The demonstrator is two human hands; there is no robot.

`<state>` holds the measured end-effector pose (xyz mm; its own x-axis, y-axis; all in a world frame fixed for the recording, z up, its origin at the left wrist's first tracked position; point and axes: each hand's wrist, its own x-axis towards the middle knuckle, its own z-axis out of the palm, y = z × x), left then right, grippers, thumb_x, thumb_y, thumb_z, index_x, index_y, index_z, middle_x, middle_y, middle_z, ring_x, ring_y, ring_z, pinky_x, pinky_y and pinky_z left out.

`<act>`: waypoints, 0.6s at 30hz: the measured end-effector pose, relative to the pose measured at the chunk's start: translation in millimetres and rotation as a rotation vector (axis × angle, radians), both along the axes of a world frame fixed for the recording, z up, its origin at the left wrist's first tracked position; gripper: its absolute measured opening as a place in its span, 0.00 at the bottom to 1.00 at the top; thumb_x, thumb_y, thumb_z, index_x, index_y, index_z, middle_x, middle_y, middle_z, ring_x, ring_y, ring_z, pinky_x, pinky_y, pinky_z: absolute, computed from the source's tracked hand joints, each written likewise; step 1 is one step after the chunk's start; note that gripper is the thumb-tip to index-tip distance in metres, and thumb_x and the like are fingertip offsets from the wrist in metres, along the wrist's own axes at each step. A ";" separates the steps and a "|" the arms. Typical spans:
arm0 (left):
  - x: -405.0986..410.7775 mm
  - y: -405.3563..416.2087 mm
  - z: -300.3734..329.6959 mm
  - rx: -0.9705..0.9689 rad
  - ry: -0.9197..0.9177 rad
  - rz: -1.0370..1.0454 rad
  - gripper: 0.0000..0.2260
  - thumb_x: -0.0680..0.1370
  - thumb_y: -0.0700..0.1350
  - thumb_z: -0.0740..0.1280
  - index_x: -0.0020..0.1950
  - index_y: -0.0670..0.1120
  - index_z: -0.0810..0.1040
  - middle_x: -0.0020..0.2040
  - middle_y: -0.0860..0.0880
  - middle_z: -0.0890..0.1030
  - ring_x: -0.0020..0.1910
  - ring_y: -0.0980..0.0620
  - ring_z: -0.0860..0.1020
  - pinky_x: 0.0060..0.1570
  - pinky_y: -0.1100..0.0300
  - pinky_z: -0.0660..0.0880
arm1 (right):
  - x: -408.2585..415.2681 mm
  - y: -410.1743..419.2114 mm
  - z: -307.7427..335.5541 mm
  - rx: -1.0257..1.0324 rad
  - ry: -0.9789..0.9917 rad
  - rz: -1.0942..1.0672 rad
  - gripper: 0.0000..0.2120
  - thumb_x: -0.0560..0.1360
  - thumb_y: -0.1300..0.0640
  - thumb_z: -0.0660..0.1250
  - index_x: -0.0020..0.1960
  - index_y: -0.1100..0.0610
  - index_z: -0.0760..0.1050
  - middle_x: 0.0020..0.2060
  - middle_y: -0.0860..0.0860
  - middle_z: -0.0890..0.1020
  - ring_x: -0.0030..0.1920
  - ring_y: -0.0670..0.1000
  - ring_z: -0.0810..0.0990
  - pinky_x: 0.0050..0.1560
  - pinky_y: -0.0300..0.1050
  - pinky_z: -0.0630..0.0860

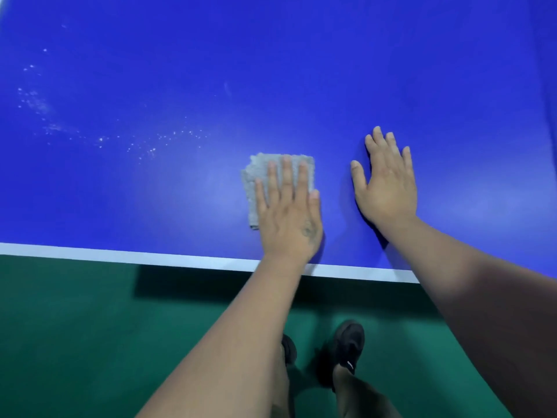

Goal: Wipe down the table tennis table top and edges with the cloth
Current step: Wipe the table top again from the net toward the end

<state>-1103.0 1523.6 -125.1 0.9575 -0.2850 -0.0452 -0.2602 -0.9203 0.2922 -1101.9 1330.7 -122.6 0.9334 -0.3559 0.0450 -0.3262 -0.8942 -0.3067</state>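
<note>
The blue table tennis table top (271,70) fills the upper part of the head view, with a white edge line (120,256) along its near side. A folded grey cloth (256,176) lies flat on the table close to that edge. My left hand (286,212) presses on the cloth with straight fingers, covering its right half. My right hand (385,179) rests flat on the bare table just right of the cloth, fingers spread. White specks of dust (99,140) are scattered over the table to the left of the cloth.
Green floor (75,342) lies below the table's near edge. My two feet in dark shoes (348,345) stand on it under my arms. The table's shadow falls on the floor along the edge.
</note>
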 end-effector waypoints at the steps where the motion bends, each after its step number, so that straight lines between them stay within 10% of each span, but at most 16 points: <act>1: -9.3 0.2 -0.2 0.003 -0.010 -0.064 0.27 0.89 0.54 0.46 0.88 0.49 0.53 0.88 0.47 0.49 0.87 0.45 0.45 0.84 0.39 0.45 | 2.9 2.9 1.7 0.029 -0.006 -0.022 0.27 0.87 0.47 0.56 0.83 0.57 0.65 0.85 0.51 0.61 0.86 0.53 0.54 0.86 0.58 0.47; 6: -61.2 50.5 1.2 0.066 -0.005 -0.204 0.26 0.90 0.52 0.48 0.88 0.53 0.49 0.88 0.50 0.47 0.87 0.47 0.43 0.84 0.41 0.49 | 22.2 45.1 7.2 0.031 -0.039 0.055 0.24 0.87 0.49 0.58 0.79 0.59 0.69 0.85 0.53 0.62 0.86 0.56 0.55 0.86 0.58 0.46; 18: 53.8 146.9 0.1 0.080 0.081 0.336 0.31 0.86 0.63 0.42 0.88 0.54 0.46 0.88 0.49 0.45 0.87 0.46 0.42 0.84 0.41 0.42 | 54.3 114.3 -9.1 -0.109 0.029 0.129 0.34 0.88 0.40 0.47 0.87 0.59 0.54 0.87 0.52 0.52 0.87 0.52 0.47 0.86 0.58 0.47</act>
